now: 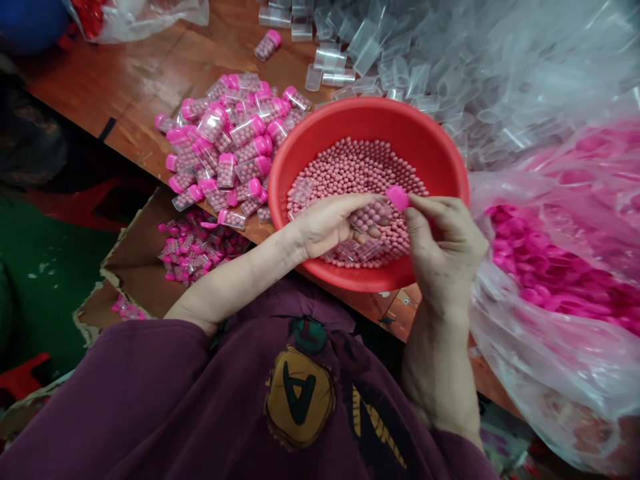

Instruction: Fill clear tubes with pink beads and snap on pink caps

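Observation:
Over a red basin of small pink beads, my left hand is closed around a clear plastic bottle filled with the beads. The bottle lies tilted, its mouth toward the right. My right hand pinches a bright pink cap between thumb and forefinger, at the bottle's mouth. Whether the cap is seated cannot be told. Below my left hand, other clear bottles lie among the beads, partly hidden by its fingers.
Left of the basin is a heap of filled, pink-capped bottles. More lie in a cardboard box below the table edge. Empty clear bottles are piled behind the basin. A plastic bag of pink caps stands at the right.

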`<state>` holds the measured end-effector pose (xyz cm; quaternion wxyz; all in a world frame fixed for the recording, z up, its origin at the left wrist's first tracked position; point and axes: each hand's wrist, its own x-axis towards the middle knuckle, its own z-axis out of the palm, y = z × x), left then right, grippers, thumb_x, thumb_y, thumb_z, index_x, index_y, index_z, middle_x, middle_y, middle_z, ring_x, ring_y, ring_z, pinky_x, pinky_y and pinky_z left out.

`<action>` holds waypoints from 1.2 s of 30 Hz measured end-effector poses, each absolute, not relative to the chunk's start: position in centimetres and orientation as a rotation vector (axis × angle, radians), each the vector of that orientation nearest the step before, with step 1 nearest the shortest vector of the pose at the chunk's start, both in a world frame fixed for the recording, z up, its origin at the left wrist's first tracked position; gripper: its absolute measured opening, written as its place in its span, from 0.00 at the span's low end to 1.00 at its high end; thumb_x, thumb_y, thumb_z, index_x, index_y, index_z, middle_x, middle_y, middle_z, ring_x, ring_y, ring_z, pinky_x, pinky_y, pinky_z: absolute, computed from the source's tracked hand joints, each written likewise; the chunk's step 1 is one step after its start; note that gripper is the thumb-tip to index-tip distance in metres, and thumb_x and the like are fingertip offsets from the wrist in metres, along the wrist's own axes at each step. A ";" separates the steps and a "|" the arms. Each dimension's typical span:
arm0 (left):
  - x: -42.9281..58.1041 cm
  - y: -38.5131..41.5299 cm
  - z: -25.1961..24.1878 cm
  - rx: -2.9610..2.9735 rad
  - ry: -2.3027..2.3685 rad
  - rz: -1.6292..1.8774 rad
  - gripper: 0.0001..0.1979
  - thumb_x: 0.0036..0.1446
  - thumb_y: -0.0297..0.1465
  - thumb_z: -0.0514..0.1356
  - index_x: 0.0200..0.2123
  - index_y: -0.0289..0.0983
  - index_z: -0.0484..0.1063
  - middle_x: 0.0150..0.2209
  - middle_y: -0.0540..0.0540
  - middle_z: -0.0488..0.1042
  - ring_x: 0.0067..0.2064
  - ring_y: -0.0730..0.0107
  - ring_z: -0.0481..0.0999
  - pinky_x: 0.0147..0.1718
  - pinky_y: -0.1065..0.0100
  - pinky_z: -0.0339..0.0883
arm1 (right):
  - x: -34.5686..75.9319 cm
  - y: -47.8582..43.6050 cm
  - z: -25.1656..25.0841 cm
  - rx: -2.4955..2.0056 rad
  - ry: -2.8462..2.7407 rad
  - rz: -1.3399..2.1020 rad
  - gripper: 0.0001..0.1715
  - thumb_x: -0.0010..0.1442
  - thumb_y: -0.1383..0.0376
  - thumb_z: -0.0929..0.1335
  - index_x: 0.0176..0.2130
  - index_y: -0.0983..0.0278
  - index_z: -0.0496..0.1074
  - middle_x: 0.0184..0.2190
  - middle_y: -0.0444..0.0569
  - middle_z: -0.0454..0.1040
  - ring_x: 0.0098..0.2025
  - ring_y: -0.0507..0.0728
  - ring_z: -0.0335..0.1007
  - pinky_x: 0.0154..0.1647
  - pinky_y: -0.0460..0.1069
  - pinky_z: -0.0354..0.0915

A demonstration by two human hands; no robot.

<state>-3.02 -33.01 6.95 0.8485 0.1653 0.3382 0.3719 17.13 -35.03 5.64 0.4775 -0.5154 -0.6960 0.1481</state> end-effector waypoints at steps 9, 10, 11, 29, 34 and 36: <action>-3.3 -33.7 5.9 0.503 0.742 0.838 0.09 0.68 0.34 0.75 0.47 0.36 0.85 0.40 0.48 0.83 0.35 0.73 0.80 0.34 0.71 0.68 | 16.1 -35.2 6.3 -1.251 -1.720 0.453 0.09 0.72 0.61 0.75 0.49 0.53 0.88 0.46 0.49 0.89 0.48 0.62 0.87 0.54 0.60 0.83; -3.3 -33.7 5.9 0.522 0.744 0.832 0.11 0.67 0.36 0.75 0.48 0.36 0.85 0.40 0.48 0.83 0.35 0.73 0.81 0.34 0.70 0.68 | 16.2 -35.4 6.5 -1.261 -1.734 0.474 0.09 0.72 0.61 0.75 0.49 0.53 0.88 0.46 0.48 0.89 0.48 0.62 0.87 0.55 0.60 0.83; -3.3 -33.7 5.8 0.539 0.747 0.828 0.13 0.67 0.37 0.76 0.49 0.36 0.85 0.41 0.48 0.83 0.36 0.73 0.81 0.35 0.70 0.69 | 16.2 -35.5 6.7 -1.268 -1.745 0.493 0.09 0.72 0.61 0.75 0.49 0.53 0.88 0.46 0.48 0.89 0.48 0.62 0.87 0.55 0.60 0.84; -3.3 -34.7 5.2 0.670 0.660 0.843 0.15 0.67 0.42 0.75 0.47 0.37 0.87 0.40 0.46 0.83 0.37 0.74 0.78 0.38 0.71 0.73 | 17.7 -37.6 8.0 -1.200 -1.942 0.310 0.11 0.75 0.64 0.74 0.51 0.50 0.87 0.47 0.49 0.91 0.48 0.63 0.90 0.51 0.62 0.86; -3.3 -34.3 4.7 0.717 0.652 0.881 0.19 0.64 0.46 0.77 0.48 0.37 0.87 0.41 0.46 0.83 0.38 0.74 0.78 0.40 0.70 0.74 | 17.4 -37.6 8.0 -1.207 -1.912 0.351 0.11 0.74 0.65 0.74 0.52 0.52 0.88 0.48 0.48 0.91 0.48 0.62 0.90 0.53 0.60 0.86; -3.3 -34.2 4.7 0.732 0.623 0.834 0.23 0.63 0.49 0.78 0.49 0.36 0.87 0.42 0.45 0.83 0.38 0.73 0.78 0.40 0.69 0.74 | 17.5 -37.7 7.9 -1.232 -1.845 0.427 0.11 0.74 0.64 0.74 0.51 0.53 0.88 0.47 0.48 0.91 0.47 0.62 0.90 0.52 0.60 0.87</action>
